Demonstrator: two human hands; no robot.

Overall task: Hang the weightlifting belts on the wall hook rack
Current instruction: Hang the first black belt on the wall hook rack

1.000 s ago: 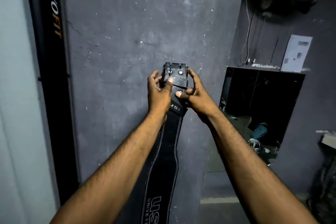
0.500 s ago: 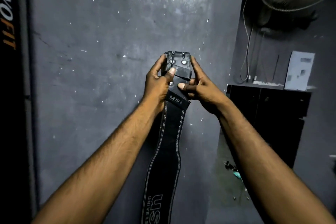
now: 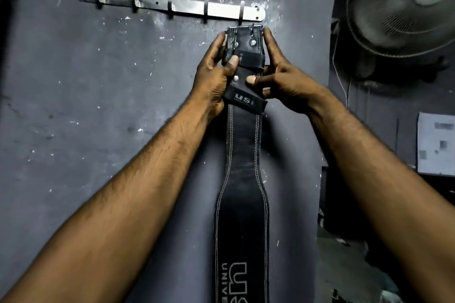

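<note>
A black leather weightlifting belt [image 3: 242, 209] with white stitching and white lettering hangs straight down in front of the grey wall. Both hands grip its buckle end: my left hand [image 3: 215, 74] on the left edge with the thumb over the front, my right hand [image 3: 280, 76] on the right edge with the thumb pressed on the strap. The metal buckle [image 3: 246, 37] sits just below the rightmost hook of the metal wall hook rack [image 3: 187, 8]. The rack's several hooks carry nothing.
A wall fan [image 3: 403, 5] is mounted at the upper right with a cord running down. A paper sheet [image 3: 435, 142] is stuck on the side wall above a dark opening at the right.
Both hands have lifted the belt's buckle end up the wall, from well below the rack to just under its rightmost hook. My view has tilted upward, bringing the whole rack into sight.
</note>
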